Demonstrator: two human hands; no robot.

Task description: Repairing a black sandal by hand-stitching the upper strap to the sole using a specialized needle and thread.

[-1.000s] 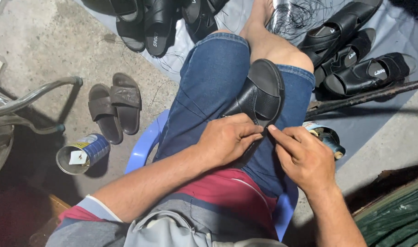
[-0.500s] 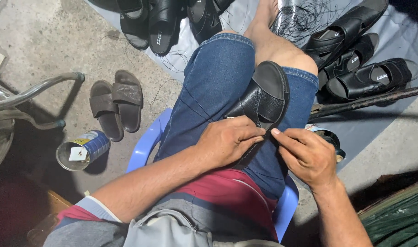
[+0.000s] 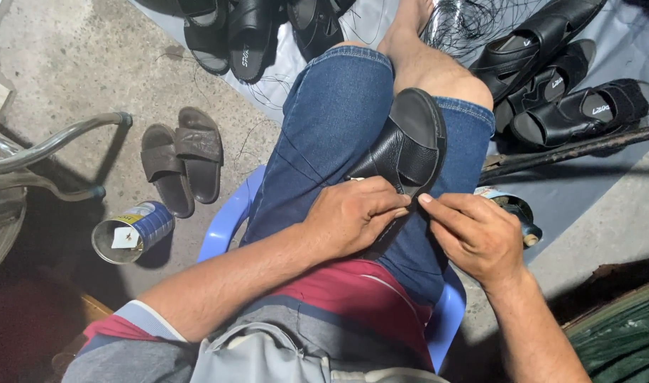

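A black leather slide sandal (image 3: 409,145) rests on my lap, clamped between my knees in blue denim shorts. My left hand (image 3: 353,213) grips the near end of the sandal, fingers curled over its strap edge. My right hand (image 3: 473,234) is beside it, fingertips pinched together at the sandal's edge, touching the left hand's fingertips. What the right fingers pinch is too small to tell. I sit on a blue plastic stool (image 3: 228,220).
A brown pair of slides (image 3: 179,163) lies on the concrete at left, beside a tipped blue tin can (image 3: 129,230). Several black sandals (image 3: 558,78) lie on a grey sheet ahead. Tangled black thread (image 3: 473,18) at top; a metal chair frame (image 3: 47,152) stands left.
Both hands stay at the sandal's near edge; the right fingertips have closed in slightly towards the left hand. The view has shifted a little.
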